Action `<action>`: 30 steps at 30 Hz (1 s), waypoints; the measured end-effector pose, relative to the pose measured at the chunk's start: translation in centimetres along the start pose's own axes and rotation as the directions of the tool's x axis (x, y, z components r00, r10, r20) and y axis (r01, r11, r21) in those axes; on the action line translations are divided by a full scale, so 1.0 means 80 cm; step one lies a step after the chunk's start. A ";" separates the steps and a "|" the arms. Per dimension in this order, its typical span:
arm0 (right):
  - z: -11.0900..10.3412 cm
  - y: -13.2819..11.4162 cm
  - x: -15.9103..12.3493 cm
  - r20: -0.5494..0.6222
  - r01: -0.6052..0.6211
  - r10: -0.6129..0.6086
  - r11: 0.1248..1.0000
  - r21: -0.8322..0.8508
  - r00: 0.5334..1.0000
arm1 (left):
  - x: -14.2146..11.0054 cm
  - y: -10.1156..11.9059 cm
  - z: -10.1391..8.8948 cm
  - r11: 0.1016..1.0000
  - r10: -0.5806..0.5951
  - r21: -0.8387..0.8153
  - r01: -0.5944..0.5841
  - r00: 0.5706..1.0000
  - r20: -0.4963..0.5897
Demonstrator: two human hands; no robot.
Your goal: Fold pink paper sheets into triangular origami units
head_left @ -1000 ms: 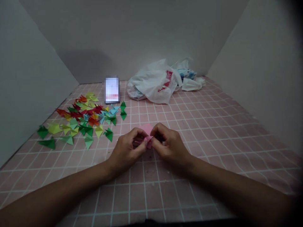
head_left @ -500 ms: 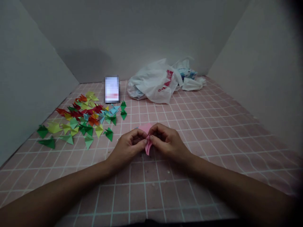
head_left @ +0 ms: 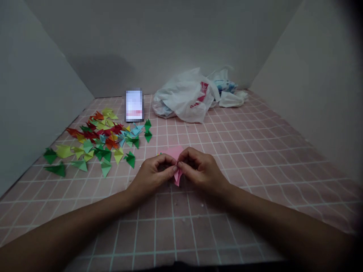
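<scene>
A folded piece of pink paper (head_left: 177, 177) is pinched between my two hands at the middle of the table. My left hand (head_left: 154, 172) has its thumb and fingers closed on the paper's left side. On the other side, my right hand (head_left: 200, 168) grips it the same way, both thumbs meeting near its centre. The paper's narrow creased end points down toward me. Behind the fingers, more pink paper (head_left: 173, 152) shows, partly hidden by the hands. A small bit of coloured paper peeks out behind my left fingers.
Several folded paper cranes (head_left: 104, 153) in green, yellow, red, orange and blue lie on the left. A phone (head_left: 134, 105) with a lit, blurred screen stands behind them. White plastic bags (head_left: 184, 96) lie at the back. A pink checked cloth (head_left: 269, 151) covers the table, with walls around.
My fingers have shifted slightly on the pink paper, and its lower end looks more spread. Behind the hands, a little more coloured paper shows. The view has tilted slightly.
</scene>
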State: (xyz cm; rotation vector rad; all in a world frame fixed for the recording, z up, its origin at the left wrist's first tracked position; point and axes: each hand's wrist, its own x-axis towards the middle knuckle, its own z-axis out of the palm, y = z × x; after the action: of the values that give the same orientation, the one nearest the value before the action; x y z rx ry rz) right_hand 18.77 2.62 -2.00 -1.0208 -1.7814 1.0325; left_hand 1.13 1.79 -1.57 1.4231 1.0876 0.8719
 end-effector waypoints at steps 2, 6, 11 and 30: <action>0.000 -0.001 0.000 -0.009 0.002 -0.002 1.000 -0.025 1.000 | 0.000 0.000 0.001 0.996 -0.052 -0.071 0.053 0.999 0.013; 0.001 -0.002 -0.002 -0.029 0.017 -0.020 0.996 -0.088 0.999 | -0.003 -0.002 0.006 0.940 -0.184 -0.283 0.188 0.982 0.043; 0.004 -0.001 -0.004 -0.049 0.054 -0.061 0.988 -0.145 0.997 | -0.004 -0.004 0.008 0.902 -0.212 -0.370 0.223 0.975 0.070; 0.000 0.000 0.000 0.032 -0.064 0.061 0.993 0.104 0.998 | 0.001 0.006 -0.001 0.997 -0.069 -0.035 0.070 0.997 0.024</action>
State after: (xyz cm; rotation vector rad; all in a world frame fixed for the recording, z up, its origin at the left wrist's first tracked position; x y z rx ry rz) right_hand 18.77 2.61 -1.99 -1.0071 -1.7083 1.1720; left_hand 1.16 1.85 -1.10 1.3545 1.0926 0.8194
